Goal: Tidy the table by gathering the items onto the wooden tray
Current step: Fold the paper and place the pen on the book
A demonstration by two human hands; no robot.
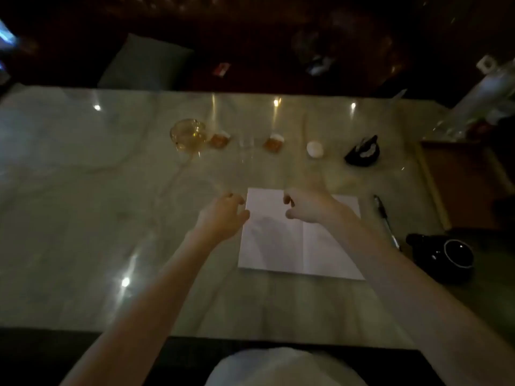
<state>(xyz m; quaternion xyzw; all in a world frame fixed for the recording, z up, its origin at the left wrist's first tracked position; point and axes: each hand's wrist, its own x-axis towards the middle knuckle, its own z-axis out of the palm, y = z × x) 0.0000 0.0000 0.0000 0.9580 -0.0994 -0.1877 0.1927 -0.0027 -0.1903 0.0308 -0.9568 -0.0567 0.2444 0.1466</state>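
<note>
Both my hands hover over the marble table (83,218), fingers curled apart and holding nothing. My left hand (223,215) is at the left edge of a white paper sheet (278,246); my right hand (306,207) is above the sheet's top. Farther back stand a glass pitcher of amber liquid (188,135), two small amber cups (220,139) (274,143), a clear glass (246,147), a white cup (315,149) and a black dish (362,154). A pen (386,221) lies right of the paper, a black teapot (448,254) beyond it. The wooden tray (434,190) sits at the right edge.
A dark sofa with a grey cushion (145,65) runs behind the table. A clear plastic-wrapped item (479,107) lies at the far right corner. My white-clothed lap (287,369) is at the table's near edge. The scene is dim and blurred.
</note>
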